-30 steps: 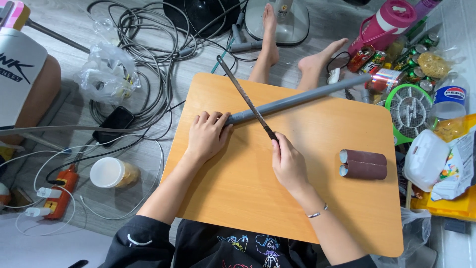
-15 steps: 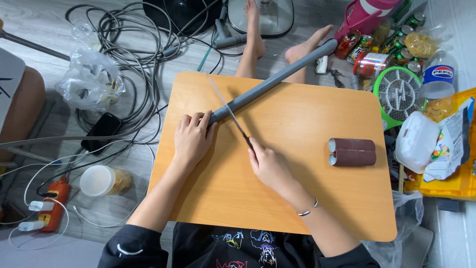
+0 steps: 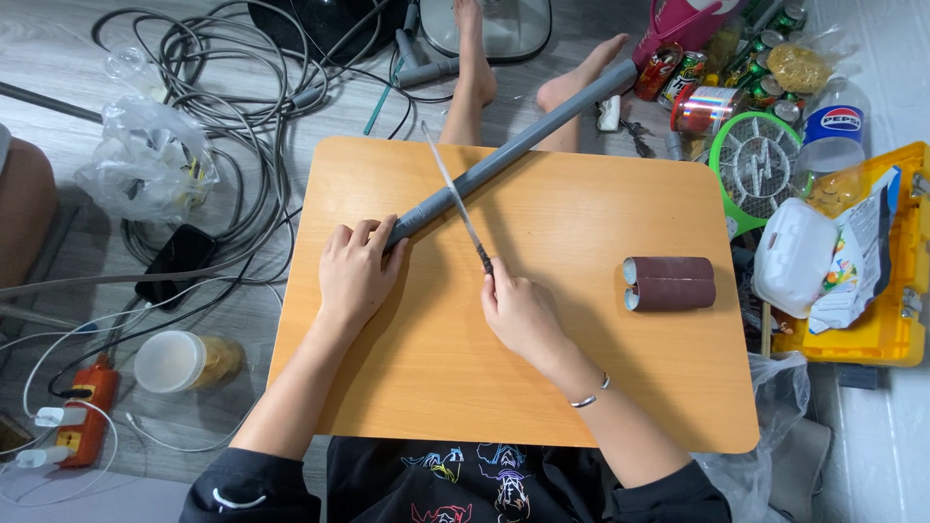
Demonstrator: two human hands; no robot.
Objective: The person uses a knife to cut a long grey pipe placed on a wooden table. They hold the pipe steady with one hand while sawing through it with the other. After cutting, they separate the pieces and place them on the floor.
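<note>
View from above of a person seated at a low wooden desk [image 3: 581, 407], both hands at work on it

Far out to the left of the fingers, on the grey floor, lie an orange power strip [image 3: 85, 407], a lidded plastic cup [image 3: 184, 360], a black phone [image 3: 176, 263], a crumpled clear plastic bag [image 3: 145, 169] and a tangle of grey cables [image 3: 242, 87]

The left hand [image 3: 355, 276] rests palm down on the desk, its fingers [image 3: 373, 235] curled together and clamped on the near end of a long grey pipe [image 3: 513, 155]. From those fingers the pipe runs diagonally up and to the right, across the desk and out past its far edge, beside two bare feet

Just right of the left fingers, a thin saw blade [image 3: 450, 189] lies across the top of the pipe, touching it. The right hand [image 3: 523, 315] holds the blade's dark handle end; its fingers [image 3: 496, 291] are closed around it, and the blade slants up and to the left from them. A thin bracelet [image 3: 588, 395] sits on the right wrist

Well to the right of the right fingers, apart from them, a dark red-brown double roll of sandpaper [image 3: 670, 283] lies on the desk

Beyond the desk's right edge sit drink cans [image 3: 702, 102], a green racket-shaped swatter [image 3: 760, 165], a plastic bottle [image 3: 833, 131], a white foam box [image 3: 794, 257] and a yellow toolbox [image 3: 891, 310]
</note>
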